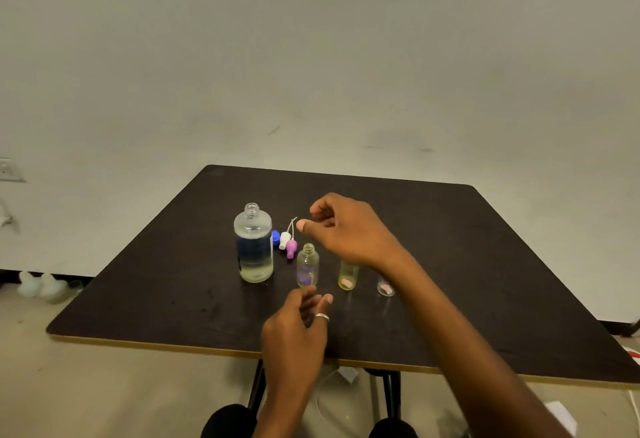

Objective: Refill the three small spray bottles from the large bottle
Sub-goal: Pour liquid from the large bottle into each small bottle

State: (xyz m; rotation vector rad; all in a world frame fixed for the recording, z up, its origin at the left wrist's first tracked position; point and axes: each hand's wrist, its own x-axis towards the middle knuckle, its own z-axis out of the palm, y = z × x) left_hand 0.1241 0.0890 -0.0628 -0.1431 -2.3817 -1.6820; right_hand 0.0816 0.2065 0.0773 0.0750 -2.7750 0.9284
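Dark table (pixel 485 264), viewed from the head camera.

Large bottle (pixel 254 243): upright, left of centre, neck uncapped. Clear liquid fills the lower part. Dark blue label on the body; its writing is too small to read.

Blue cap (pixel 275 238): on the table just right of the large bottle. Beside it lie a white spray head (pixel 284 240) and a pink spray head (pixel 291 249), each with its thin dip tube pointing away from the viewer.

First small bottle (pixel 307 266): upright, open neck, purple label, not legible.

Second small bottle (pixel 348 276): to its right, yellowish contents, pink label, top hidden behind the right wrist.

Third small bottle (pixel 385 287): further right, largely hidden by the forearm; a pink label shows, no text readable.

Right hand (pixel 346 229): held above the table behind the small bottles, fingers loosely curled, thumb apart from the forefinger, nothing visible in its grasp.

Left hand (pixel 298 326): near the first small bottle's base, blurred, fingers relaxed and holding nothing. A ring (pixel 322 317) is on one finger.
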